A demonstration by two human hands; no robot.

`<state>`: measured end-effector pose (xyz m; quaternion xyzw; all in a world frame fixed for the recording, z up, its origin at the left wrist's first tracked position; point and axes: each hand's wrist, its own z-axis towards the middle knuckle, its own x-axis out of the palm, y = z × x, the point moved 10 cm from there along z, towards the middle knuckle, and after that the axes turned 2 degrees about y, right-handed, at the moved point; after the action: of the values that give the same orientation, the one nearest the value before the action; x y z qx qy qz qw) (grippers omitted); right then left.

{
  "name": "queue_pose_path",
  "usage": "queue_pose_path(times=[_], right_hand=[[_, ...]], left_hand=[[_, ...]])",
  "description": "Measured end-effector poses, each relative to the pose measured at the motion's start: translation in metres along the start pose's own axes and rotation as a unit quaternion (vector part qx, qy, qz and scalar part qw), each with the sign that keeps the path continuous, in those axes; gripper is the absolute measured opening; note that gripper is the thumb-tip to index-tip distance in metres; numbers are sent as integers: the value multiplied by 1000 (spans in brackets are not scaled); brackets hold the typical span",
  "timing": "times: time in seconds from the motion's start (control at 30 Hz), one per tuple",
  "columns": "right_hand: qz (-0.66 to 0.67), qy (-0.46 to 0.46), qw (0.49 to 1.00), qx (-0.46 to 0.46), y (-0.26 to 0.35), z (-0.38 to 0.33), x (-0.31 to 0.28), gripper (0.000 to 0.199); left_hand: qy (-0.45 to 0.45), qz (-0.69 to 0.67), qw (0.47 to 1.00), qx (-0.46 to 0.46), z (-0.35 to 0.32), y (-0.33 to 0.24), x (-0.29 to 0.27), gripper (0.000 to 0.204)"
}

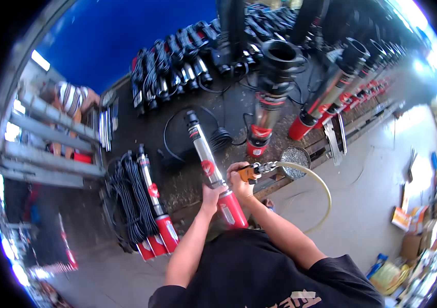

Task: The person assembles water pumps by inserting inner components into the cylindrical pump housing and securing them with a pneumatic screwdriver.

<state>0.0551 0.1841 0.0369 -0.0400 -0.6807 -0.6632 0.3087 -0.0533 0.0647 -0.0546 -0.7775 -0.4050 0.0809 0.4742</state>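
Note:
A long submersible pump (205, 154), with a black top, a silver body and a red lower end, lies at a slant over the edge of the dark workbench (187, 192). Wrapped around its lower silver part, just above the red end, is my left hand (212, 196). Close beside it, my right hand (241, 184) is closed on an orange and black air tool (249, 173) with metal fittings. From the fittings a pale yellow hose (326, 192) loops off to the right. The tool's tip is hidden by my hand.
A round bowl of small metal parts (296, 157) sits at the bench edge. Upright pumps (267, 110) stand to the right, and coiled black cables (128, 197) with more pumps (151, 187) lie left. A person (72, 102) is at the far left, behind metal rails (49, 136).

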Motion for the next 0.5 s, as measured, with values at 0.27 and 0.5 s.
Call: queue_pose_path(times=[0.27,0.5], right_hand=[[69,-90,992,-50,76,-6,-52,24],[-103,-170,978,-68,151,-85,-182,16]], left_hand=[[-16,91,996,-20,-3,1,15,53],[201,501,722,432,-58,-65,280,25]])
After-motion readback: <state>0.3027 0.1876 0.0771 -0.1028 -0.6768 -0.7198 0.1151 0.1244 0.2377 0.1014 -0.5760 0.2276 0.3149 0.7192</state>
